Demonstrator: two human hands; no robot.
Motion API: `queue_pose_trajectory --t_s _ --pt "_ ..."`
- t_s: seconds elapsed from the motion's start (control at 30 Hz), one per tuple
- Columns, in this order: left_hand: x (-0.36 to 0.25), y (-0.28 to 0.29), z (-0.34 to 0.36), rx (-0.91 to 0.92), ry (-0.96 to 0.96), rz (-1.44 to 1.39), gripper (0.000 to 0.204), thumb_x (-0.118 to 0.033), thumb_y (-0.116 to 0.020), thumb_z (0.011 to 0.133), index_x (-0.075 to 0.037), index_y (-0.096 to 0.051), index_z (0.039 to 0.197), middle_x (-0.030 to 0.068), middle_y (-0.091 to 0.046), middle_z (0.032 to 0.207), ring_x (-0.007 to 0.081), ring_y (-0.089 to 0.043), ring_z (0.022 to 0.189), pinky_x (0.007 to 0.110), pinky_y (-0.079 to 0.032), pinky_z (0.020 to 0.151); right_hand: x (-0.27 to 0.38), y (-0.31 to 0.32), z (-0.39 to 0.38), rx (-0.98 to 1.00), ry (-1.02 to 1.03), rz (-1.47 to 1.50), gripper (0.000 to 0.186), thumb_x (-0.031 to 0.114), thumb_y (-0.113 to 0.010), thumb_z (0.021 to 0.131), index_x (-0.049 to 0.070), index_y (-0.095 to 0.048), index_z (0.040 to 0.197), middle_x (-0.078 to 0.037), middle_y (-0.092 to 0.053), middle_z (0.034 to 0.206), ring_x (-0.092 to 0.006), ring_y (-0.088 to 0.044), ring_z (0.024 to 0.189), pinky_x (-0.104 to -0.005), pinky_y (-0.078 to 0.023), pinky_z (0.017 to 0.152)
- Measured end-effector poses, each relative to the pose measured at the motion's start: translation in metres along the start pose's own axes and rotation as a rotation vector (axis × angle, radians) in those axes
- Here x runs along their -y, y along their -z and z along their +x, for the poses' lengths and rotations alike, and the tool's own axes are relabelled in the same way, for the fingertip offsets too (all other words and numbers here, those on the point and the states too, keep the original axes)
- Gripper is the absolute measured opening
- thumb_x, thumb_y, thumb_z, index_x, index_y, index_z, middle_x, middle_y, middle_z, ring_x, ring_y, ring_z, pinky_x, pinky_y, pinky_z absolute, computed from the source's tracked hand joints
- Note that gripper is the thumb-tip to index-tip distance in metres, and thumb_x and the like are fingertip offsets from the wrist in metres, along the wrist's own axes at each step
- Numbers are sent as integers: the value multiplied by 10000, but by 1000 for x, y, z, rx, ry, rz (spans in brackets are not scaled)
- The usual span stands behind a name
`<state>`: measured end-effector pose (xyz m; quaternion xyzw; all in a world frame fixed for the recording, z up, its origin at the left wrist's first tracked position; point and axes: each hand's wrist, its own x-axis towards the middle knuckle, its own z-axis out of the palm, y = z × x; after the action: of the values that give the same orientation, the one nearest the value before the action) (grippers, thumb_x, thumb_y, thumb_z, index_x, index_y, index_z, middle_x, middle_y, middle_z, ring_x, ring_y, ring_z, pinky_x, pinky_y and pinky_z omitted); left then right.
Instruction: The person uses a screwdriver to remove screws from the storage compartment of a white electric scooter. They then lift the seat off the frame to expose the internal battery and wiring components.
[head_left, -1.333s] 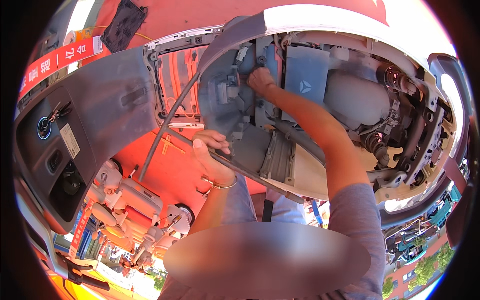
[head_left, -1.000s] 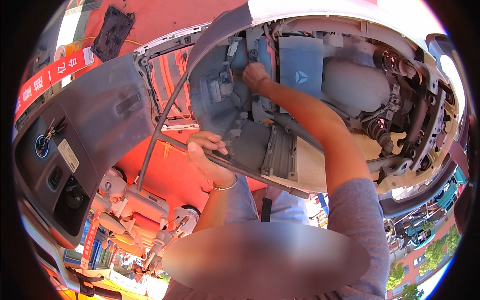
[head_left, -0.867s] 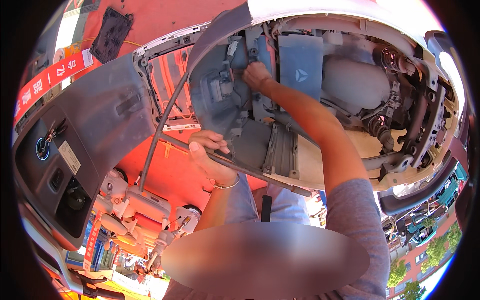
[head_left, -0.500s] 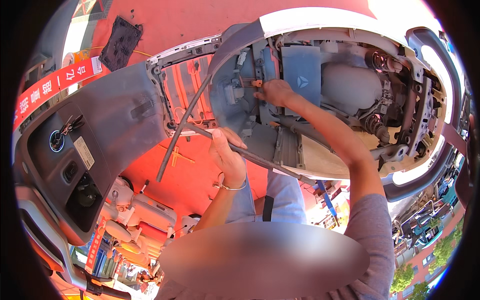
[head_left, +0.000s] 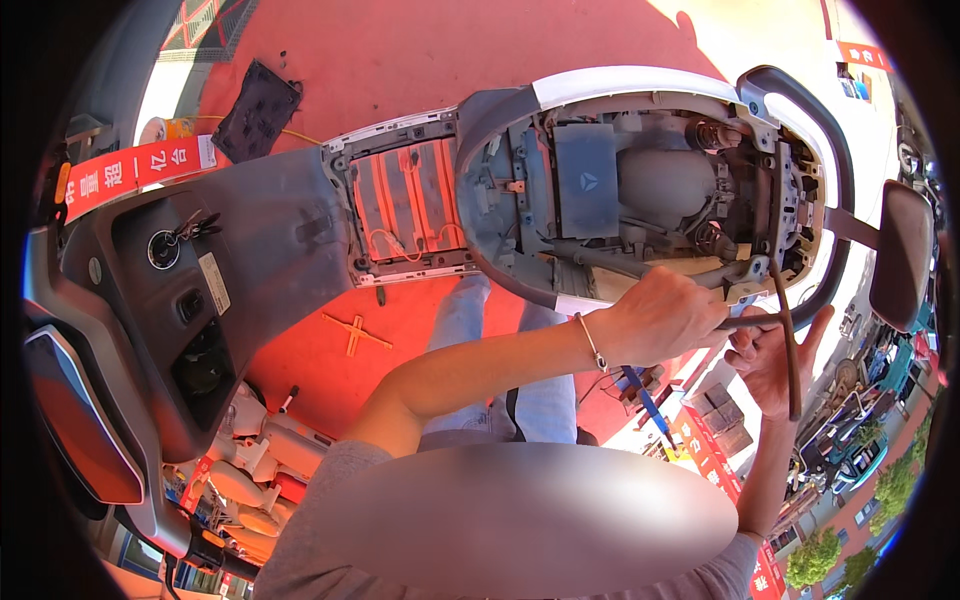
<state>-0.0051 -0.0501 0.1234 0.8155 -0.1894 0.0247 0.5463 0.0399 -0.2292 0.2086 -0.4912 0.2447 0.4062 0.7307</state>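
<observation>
My left hand (head_left: 665, 315), with a thin bracelet at its wrist, is closed on a long dark bendable strip (head_left: 793, 370) beside the rear of an opened scooter body (head_left: 590, 85). Close by, my right hand (head_left: 775, 365) has its fingers curled at the strip and its thumb stuck out. One stretch of the strip runs between the hands; another crosses in front of my right palm. Inside the scooter's uncovered bay lie a flat dark-blue box (head_left: 587, 185), a grey rounded housing (head_left: 665, 185) and a small orange connector (head_left: 515, 187).
Orange-striped panels (head_left: 405, 200) show in the scooter's floor opening. A dark backrest pad (head_left: 900, 255) projects behind its grab rail (head_left: 840, 170). On the red floor lie an orange cross-shaped tool (head_left: 355, 335) and a black panel (head_left: 257, 110). Another scooter (head_left: 270, 450) stands at lower left.
My right hand has left the bay and its orange connector and come to the strip. My left hand has carried the strip rightward to the scooter's rear. The whole view has shifted.
</observation>
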Motion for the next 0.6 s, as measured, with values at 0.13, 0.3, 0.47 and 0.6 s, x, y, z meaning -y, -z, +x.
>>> queue_pose_trajectory --t_s 0.13,0.3,0.47,0.6 --pt "1 -36 4 138 -243 199 98 -204 -580 703 -106 -574 698 16 -500 592 182 -536 660 313 -415 542 12 9 -19 -190 -88 -446 287 266 -543 870 -11 -570 942 3 -485 679 -70 -420 622 -179 -360 577" --pt "63 -60 10 28 -113 254 80 -177 -552 727 -120 -592 766 -1 -488 659 171 -474 745 301 -381 686 -11 36 51 -151 22 -686 247 251 -444 934 41 -571 964 49 -475 712 -27 -362 609 -172 -289 550" --pt "129 -78 13 -48 186 168 103 -157 -549 785 -88 -583 854 54 -502 710 227 -483 751 335 -385 728 -8 48 153 -28 52 -869 274 263 -496 905 -1 -561 934 8 -523 726 -50 -470 690 -197 -372 629" --pt "168 -86 8 -106 393 195 109 -126 -549 795 -59 -563 880 96 -522 755 277 -501 788 367 -395 748 -19 47 214 40 -115 -911 284 263 -487 906 7 -552 799 8 -477 611 -62 -428 569 -217 -342 521"
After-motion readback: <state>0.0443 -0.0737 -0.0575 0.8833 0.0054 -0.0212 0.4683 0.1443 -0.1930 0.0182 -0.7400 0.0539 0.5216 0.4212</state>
